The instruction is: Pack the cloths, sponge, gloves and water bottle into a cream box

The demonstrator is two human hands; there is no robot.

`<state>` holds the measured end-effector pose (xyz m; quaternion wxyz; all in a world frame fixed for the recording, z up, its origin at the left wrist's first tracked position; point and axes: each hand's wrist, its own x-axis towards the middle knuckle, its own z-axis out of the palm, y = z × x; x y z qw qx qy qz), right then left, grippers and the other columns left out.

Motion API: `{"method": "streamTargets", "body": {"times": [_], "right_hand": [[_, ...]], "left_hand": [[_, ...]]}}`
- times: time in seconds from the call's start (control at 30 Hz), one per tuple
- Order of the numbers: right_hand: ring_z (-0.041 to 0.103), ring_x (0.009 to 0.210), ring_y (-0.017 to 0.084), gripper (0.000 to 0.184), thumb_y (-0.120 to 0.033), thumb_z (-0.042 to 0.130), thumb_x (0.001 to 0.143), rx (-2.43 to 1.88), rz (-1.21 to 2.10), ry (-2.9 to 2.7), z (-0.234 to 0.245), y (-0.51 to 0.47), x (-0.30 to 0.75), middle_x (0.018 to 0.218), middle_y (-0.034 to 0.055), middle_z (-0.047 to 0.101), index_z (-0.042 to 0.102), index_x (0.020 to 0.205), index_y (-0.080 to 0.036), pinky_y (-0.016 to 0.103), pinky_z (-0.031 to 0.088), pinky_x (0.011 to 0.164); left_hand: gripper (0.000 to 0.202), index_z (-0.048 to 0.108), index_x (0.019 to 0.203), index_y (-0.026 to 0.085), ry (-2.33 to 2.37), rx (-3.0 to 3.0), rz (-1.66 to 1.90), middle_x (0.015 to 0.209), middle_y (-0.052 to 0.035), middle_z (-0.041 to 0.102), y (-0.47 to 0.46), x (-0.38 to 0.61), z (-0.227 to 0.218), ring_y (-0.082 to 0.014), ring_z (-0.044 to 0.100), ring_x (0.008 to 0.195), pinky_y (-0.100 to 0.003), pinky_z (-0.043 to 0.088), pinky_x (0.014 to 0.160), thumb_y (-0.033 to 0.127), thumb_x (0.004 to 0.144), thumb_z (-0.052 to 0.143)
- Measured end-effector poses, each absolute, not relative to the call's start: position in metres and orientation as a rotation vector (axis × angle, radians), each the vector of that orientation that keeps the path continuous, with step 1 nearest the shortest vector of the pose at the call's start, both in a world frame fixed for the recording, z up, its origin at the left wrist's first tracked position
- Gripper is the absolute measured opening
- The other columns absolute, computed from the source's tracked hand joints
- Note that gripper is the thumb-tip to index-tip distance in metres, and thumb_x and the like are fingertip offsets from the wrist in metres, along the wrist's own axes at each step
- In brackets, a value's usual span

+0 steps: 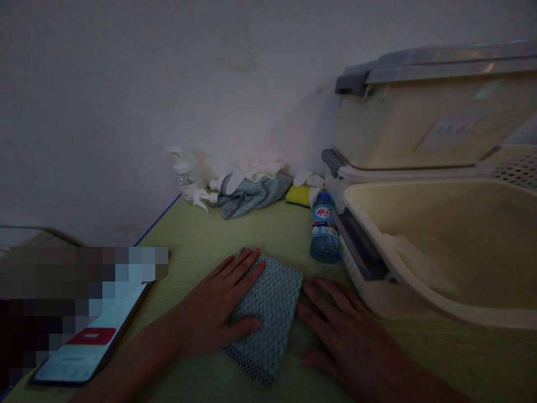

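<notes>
A folded blue-grey cleaning cloth (271, 313) with a dark checked edge lies flat on the green tabletop (193, 240). Across its left side rests my left hand (224, 296), fingers stretched out and thumb apart on the cloth. My right hand (335, 319) is at the cloth's right edge, fingers extended and fingertips touching or nearly touching it; the thumb lies lower on the table. Just beyond my right hand stands a blue-labelled bottle (325, 229).
At the back sit a pump bottle (183, 173), a crumpled cloth (255, 196) with white gloves (260, 168), and a yellow sponge (298, 196). Cream basin (419, 302) and stacked lidded boxes (419, 123) occupy the right. A lit phone (79, 352) is at left.
</notes>
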<state>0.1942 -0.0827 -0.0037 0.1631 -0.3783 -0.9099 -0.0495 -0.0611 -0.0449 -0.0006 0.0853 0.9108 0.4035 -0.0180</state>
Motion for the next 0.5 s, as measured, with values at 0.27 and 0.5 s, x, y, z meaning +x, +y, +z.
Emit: {"method": "streamTargets", "body": {"times": [0.27,0.5], "right_hand": [[0.062,0.101,0.03,0.042,-0.049,0.056,0.08,-1.083,-0.411,-2.502,-0.013,-0.088,0.192,0.115,0.0124,0.065,0.064,0.107,-0.017,0.043,0.056,0.076],[0.063,0.098,0.019,0.036,-0.026,0.033,0.094,-1.024,-0.332,-2.436,0.006,-0.091,0.19,0.11,0.0072,0.067,0.064,0.108,-0.014,0.034,0.051,0.087]], "left_hand": [[0.077,0.006,0.145,0.024,1.218,2.711,0.011,0.154,-0.0076,0.005,-0.045,-0.061,-0.002,-0.0274,0.009,0.141,-0.047,0.019,0.112,0.058,0.085,0.04],[0.078,0.006,0.145,0.025,1.234,2.668,-0.005,0.154,-0.0065,0.003,-0.047,-0.06,0.001,-0.0275,0.009,0.141,-0.048,0.017,0.113,0.058,0.085,0.042]]}}
